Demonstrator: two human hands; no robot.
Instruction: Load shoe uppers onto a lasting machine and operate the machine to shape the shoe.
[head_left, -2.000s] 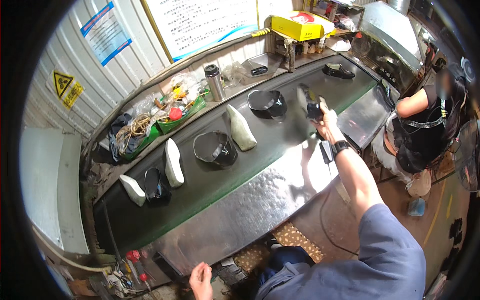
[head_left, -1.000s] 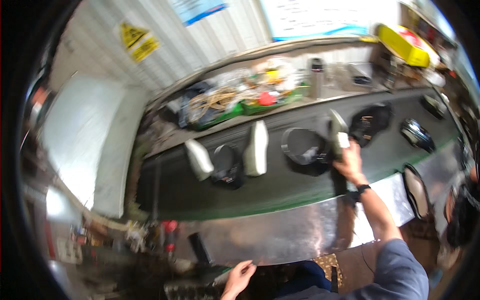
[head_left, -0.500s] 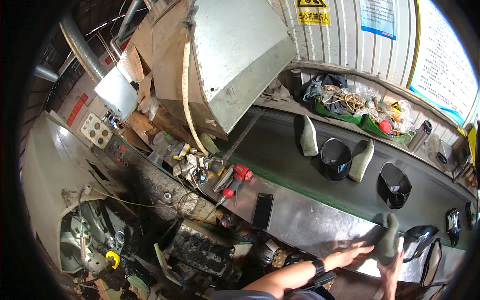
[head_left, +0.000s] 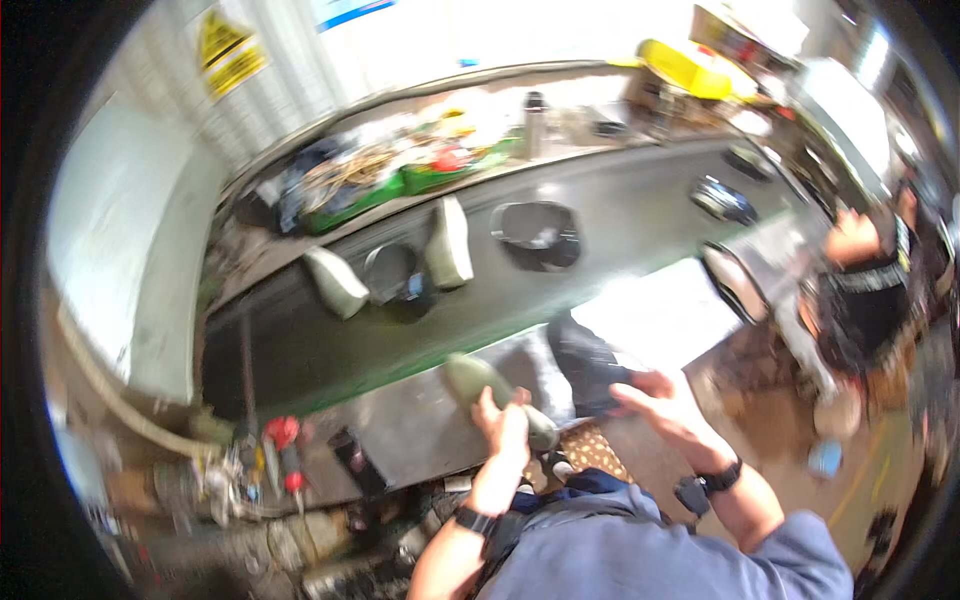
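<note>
I have the left hand (head_left: 503,425) closed around a pale green foot form (head_left: 468,374); the fingers wrap its middle, and the form lies slantwise over the near edge of the metal table (head_left: 400,425), one end directed toward the belt (head_left: 300,350). I have the right hand (head_left: 655,400) at the near end of a black shoe upper (head_left: 580,355); thumb and fingers stand narrow, gripping its edge, though motion blur hides the exact contact. The upper is located to the right of the form, over the table, and the two are apart. On the belt, from left to right, I read: a whitish foot form (head_left: 336,282), a black upper (head_left: 392,270), a second whitish form (head_left: 450,245), a wider black upper (head_left: 537,235) and a glossy dark shoe (head_left: 722,200). On the table, a dark phone (head_left: 357,462) lies near a red-handled tool (head_left: 287,455) at the left; a dark-rimmed shoe piece (head_left: 735,283) lies at the right, near a co-worker (head_left: 865,290).
</note>
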